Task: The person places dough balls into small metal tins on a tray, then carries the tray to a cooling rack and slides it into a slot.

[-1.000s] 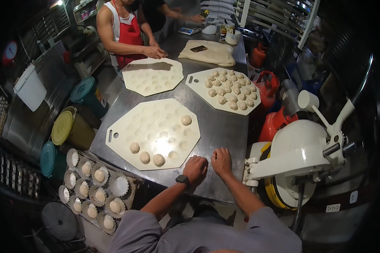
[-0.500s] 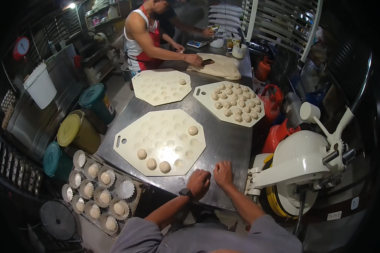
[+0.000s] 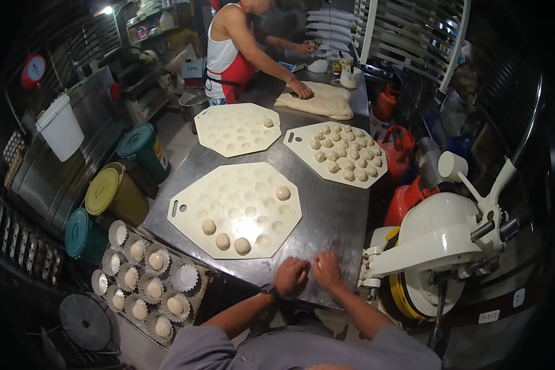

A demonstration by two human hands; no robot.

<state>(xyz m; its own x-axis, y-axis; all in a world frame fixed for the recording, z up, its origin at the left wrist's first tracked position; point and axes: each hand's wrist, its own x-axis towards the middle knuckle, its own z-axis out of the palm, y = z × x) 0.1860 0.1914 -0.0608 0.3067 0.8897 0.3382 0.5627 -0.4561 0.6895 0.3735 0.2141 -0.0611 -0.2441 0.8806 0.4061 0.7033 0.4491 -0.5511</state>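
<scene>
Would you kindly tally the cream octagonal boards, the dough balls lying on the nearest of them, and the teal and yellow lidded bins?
Cream octagonal boards: 3
Dough balls on the nearest board: 4
Teal lidded bins: 2
Yellow lidded bin: 1
Total: 10

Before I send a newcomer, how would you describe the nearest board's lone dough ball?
On the metal table, find the cream octagonal board nearest the hands. The dough ball sits alone near its right edge, apart from three others along the near side.
</scene>
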